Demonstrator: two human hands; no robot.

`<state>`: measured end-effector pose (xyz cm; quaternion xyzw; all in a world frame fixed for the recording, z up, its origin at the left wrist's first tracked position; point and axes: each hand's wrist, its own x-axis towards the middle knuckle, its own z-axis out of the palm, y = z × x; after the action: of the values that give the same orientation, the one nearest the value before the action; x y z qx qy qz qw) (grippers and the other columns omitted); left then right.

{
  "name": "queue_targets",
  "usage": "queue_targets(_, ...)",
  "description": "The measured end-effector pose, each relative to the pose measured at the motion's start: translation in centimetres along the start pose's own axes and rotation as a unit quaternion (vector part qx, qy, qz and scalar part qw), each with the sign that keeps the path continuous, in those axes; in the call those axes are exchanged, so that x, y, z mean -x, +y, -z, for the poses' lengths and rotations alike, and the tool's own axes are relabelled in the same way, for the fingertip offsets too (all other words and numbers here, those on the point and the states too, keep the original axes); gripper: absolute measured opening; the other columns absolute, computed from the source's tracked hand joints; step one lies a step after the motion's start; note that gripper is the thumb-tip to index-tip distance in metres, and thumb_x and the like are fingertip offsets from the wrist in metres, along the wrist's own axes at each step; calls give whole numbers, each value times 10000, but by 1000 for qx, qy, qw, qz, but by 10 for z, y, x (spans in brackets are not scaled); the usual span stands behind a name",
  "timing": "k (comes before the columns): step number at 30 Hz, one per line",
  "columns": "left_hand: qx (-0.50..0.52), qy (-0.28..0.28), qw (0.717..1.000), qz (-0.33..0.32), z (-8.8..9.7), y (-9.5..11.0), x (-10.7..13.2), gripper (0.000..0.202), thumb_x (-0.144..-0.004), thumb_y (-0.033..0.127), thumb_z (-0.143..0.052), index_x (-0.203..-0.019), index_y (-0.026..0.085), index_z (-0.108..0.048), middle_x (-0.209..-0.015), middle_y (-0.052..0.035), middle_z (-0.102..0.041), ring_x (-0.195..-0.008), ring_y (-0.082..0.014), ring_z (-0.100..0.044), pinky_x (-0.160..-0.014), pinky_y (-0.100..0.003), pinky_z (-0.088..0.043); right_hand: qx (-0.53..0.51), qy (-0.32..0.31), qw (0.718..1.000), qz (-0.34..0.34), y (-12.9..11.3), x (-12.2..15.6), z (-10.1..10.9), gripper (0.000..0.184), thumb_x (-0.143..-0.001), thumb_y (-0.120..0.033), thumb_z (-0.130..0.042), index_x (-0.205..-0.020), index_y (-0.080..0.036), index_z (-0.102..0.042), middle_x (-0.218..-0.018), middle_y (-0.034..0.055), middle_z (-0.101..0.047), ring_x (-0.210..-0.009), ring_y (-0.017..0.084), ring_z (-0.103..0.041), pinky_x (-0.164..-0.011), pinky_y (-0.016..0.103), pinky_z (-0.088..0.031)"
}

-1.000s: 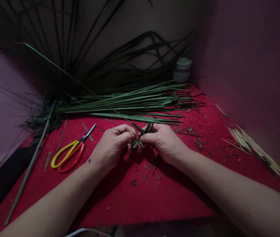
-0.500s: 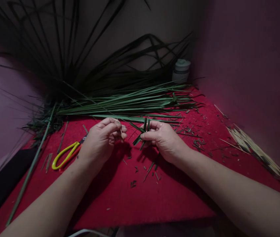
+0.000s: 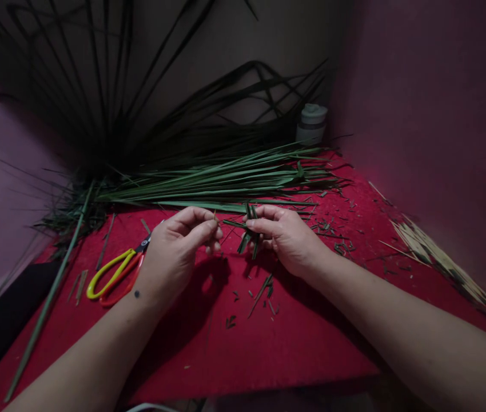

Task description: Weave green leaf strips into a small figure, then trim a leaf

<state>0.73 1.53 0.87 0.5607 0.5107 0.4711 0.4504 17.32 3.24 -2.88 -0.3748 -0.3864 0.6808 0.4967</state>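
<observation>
Dim light blurs what the left hand (image 3: 178,249) pinches between thumb and forefinger: a thin sliver (image 3: 215,217), barely visible. The right hand (image 3: 288,237) grips crossed leaf strips (image 3: 246,232) at its fingertips. Scissors (image 3: 114,274) lie left of the left fingers, long leaves (image 3: 226,177) beyond both

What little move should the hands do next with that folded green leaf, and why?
Probably move the left hand slightly rightward, so the thin sliver pinched in its fingertips meets the folded leaf strips that the right hand pinches. The sliver's tip points that way, and only a small gap separates them.
</observation>
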Motion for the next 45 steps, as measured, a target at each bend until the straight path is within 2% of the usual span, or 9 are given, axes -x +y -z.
queue_targets(7,-205,76,965,-144,-1,3,8,27,-874,187,-472,-857,200,-487,-676,25,-607,-510,-92,-487,-514,-220,-407,-11,-20,1000,-12,-1,-1,0,91,-653,-190,-653,-690,-161,-575,-593,-38,-555,-485,85,-510,-509,247,-440)
queue_targets(12,-365,152,882,-259,4,2,17,78,-885,220,-472,-942,202,-521,-690,32,-529,-569,-96,-496,-567,-218,-390,-24,-22,999,23,-1,-1,-1,117,-642,-203,-686,-731,-147,-636,-643,-26,-593,-543,80,-539,-568,236,-447)
queue_targets(15,-462,130,820,-312,2,8,19,169,-869,293,-534,-989,176,-556,-654,35,-538,-565,-101,-509,-571,-223,-373,-23,-21,999,40,0,0,-2,124,-640,-206,-695,-741,-143,-658,-660,-18,-608,-567,81,-545,-582,230,-439)
queue_targets(18,-526,74,793,-300,-3,19,12,293,-834,397,-576,-990,149,-593,-587,39,-520,-515,-108,-477,-522,-240,-323,-17,-32,998,55,1,2,-4,131,-636,-208,-706,-742,-142,-668,-676,-13,-622,-577,78,-542,-591,223,-428)
queue_targets(21,-533,5,815,-225,-7,30,-2,265,-788,417,-605,-868,167,-639,-561,38,-504,-491,-104,-418,-495,-246,-267,-14,-48,997,66,1,5,-6,130,-628,-215,-713,-723,-142,-663,-658,-18,-612,-563,77,-527,-577,224,-420)
queue_targets(27,-350,-121,925,-83,-11,41,-17,205,-745,316,-586,-613,160,-572,-575,26,-491,-576,-107,-427,-530,-227,-316,32,-68,993,91,-5,6,-6,78,-665,-212,-662,-691,-140,-644,-595,-23,-590,-524,84,-514,-547,236,-407)
queue_targets(35,-228,-94,969,25,-18,47,-10,108,-659,245,-629,-651,138,-611,-626,1,-585,-607,-106,-491,-577,-222,-374,42,-77,993,85,-3,3,-5,33,-648,-175,-622,-645,-147,-605,-538,-43,-552,-465,69,-472,-492,219,-371)
queue_targets(41,-136,-66,980,129,-17,38,-10,75,-602,180,-642,-596,148,-574,-462,54,-440,-406,-48,-301,-410,-203,-177,125,-81,984,96,-3,2,-3,49,-648,-146,-583,-600,-149,-594,-475,-54,-504,-439,63,-432,-456,202,-333)
queue_targets(45,-96,-74,983,136,-18,35,-10,164,-613,196,-665,-547,150,-523,-458,61,-386,-399,-38,-270,-398,-202,-144,141,-59,982,111,-5,2,-3,52,-652,-138,-563,-609,-153,-589,-503,-55,-501,-452,65,-421,-467,209,-331)
